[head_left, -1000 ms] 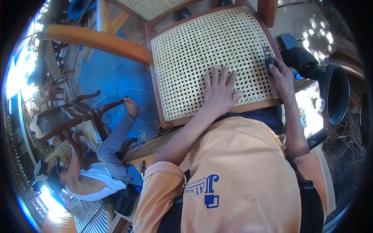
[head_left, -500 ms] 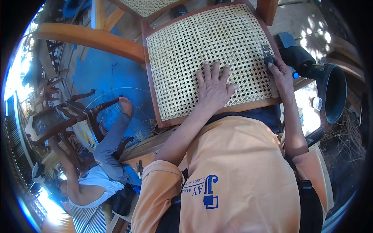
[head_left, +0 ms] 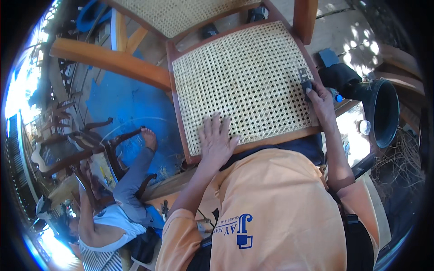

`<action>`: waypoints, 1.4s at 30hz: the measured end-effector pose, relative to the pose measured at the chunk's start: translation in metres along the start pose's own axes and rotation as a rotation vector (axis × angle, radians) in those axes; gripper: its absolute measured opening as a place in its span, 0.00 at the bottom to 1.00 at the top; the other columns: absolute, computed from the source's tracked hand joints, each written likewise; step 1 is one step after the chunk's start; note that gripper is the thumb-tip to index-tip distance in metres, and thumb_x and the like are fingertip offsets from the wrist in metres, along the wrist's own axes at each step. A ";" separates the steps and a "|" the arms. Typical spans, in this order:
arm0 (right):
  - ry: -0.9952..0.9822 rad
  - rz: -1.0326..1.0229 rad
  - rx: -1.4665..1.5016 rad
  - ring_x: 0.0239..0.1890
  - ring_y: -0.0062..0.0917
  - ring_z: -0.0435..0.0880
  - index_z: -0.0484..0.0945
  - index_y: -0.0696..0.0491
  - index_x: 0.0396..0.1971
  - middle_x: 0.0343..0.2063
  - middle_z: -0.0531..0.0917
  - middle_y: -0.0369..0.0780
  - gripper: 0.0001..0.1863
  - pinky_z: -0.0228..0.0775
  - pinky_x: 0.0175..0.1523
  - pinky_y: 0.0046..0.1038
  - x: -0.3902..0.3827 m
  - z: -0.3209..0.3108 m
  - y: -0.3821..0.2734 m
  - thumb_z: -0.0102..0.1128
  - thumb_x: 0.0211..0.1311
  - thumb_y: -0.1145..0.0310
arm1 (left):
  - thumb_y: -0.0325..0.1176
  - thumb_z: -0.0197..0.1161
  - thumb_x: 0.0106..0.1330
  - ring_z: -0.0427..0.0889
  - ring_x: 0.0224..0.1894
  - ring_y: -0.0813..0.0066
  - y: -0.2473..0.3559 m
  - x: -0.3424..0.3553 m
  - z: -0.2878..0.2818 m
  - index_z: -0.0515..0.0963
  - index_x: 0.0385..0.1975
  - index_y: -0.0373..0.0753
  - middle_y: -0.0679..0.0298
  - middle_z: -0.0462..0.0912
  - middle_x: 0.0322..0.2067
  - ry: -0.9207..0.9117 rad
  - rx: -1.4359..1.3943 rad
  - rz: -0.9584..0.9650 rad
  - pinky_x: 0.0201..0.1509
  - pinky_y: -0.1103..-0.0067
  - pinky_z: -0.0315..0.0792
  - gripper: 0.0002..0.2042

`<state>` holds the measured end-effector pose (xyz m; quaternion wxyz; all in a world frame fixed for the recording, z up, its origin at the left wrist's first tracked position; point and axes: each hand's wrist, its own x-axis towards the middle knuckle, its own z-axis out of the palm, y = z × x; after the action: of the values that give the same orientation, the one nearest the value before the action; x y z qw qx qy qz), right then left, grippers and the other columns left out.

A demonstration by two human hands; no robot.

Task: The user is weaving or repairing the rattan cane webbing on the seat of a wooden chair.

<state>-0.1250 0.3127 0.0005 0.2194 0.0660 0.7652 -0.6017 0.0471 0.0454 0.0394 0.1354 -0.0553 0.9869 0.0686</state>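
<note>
A pale woven cane seat (head_left: pixel 239 72) in a reddish wooden frame lies before me, with a second cane panel (head_left: pixel 190 13) beyond it. My left hand (head_left: pixel 214 140) lies flat with fingers spread on the lower left of the weave. Near the seat's right border, my right hand (head_left: pixel 318 99) grips a narrow dark tool with a metal part (head_left: pixel 304 79); its exact kind is unclear.
At the lower left a person (head_left: pixel 113 226) sits barefoot beside a dark wooden chair frame (head_left: pixel 63 153) over blue flooring (head_left: pixel 113 95). An orange wooden beam (head_left: pixel 108 58) runs left from the seat. At right are a dark bucket (head_left: pixel 379 113) and a black cloth (head_left: pixel 339 72).
My left hand has slid down and leftward across the weave to the lower left. The seat sits a little lower in view; my right hand keeps its grip at the right border.
</note>
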 end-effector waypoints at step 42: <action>0.163 0.004 0.049 0.19 0.10 0.67 0.66 0.56 0.49 0.23 0.72 0.31 0.19 0.60 0.21 0.13 -0.007 0.013 -0.012 0.50 0.56 0.71 | 0.49 0.44 0.61 0.45 0.64 0.51 -0.100 0.083 0.020 0.55 0.57 0.32 0.51 0.50 0.61 0.117 -0.187 -0.477 0.63 0.57 0.45 0.31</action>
<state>-0.1197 0.2987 0.0114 0.1561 0.1217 0.7655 -0.6122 -0.0143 -0.0581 -0.0143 0.0847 -0.3027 0.9414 0.1223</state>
